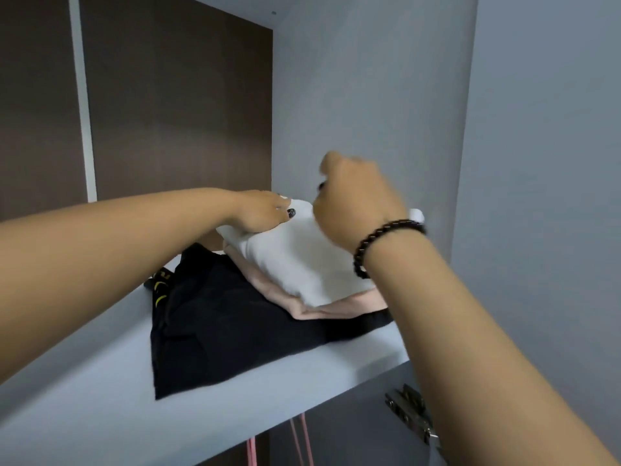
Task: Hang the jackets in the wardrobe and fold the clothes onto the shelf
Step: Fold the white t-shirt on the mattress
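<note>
Right hand (356,200) curled — left hand (260,213) presses white garment (295,260).

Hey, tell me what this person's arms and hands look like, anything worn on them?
Both forearms are bare, with no sleeves in view. The right wrist wears a bracelet of dark round beads. The left hand has dark polish on the thumbnail; a right hand fingernail looks dark too, though blurred. No rings, watch or gloves show.

free: shelf (111,391) left and front of clothes stack (235,317) | blocked: right side panel (369,95) near stack, back panel (174,112) behind
</note>
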Available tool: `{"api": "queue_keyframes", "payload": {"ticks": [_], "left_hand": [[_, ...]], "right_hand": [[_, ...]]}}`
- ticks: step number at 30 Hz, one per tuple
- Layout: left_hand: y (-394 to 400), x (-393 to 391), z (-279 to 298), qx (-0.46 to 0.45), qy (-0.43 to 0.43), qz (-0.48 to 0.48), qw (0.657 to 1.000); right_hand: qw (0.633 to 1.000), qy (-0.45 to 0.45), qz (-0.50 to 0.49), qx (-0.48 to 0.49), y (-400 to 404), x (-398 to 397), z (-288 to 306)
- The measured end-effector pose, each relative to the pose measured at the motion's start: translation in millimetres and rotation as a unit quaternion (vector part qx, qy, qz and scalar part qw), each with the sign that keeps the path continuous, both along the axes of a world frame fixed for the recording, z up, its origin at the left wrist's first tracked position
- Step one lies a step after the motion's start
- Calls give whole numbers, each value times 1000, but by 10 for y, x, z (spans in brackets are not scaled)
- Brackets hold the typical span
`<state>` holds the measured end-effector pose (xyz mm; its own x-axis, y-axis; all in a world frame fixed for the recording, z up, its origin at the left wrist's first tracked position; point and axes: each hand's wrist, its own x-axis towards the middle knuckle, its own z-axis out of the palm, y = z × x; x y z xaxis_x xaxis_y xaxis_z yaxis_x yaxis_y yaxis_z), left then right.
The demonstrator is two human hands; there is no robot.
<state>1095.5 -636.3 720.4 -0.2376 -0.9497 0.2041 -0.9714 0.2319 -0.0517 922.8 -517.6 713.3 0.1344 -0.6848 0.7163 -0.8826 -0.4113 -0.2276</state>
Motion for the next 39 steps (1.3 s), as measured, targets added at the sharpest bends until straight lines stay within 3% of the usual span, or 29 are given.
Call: {"api": "queue_keyframes", "payload": {"ticks": [3, 5, 9, 16, 22, 30, 39], "left_hand": [[-34, -41, -133, 10, 20, 14, 1000], [-97, -8, -246, 42, 69, 17, 997], [-285, 99, -426, 73, 125, 7, 989], [43, -76, -399, 32, 103, 56, 993], [526, -272, -274, 5, 89, 77, 993], [1426, -522, -136, -86, 106, 109, 985], [2198, -853, -168, -137, 139, 77, 978]], "right_hand": [[982, 111, -22, 150, -353, 81, -310], [977, 109, -28, 180, -458, 29, -548], [984, 39, 12, 171, -496, -51, -850], [986, 9, 32, 165, -485, -89, -883], [992, -65, 59, 87, -361, -169, -902], [946, -272, 169, 58, 49, -476, -874], [941, -300, 157, 11, 778, -956, -869]]}}
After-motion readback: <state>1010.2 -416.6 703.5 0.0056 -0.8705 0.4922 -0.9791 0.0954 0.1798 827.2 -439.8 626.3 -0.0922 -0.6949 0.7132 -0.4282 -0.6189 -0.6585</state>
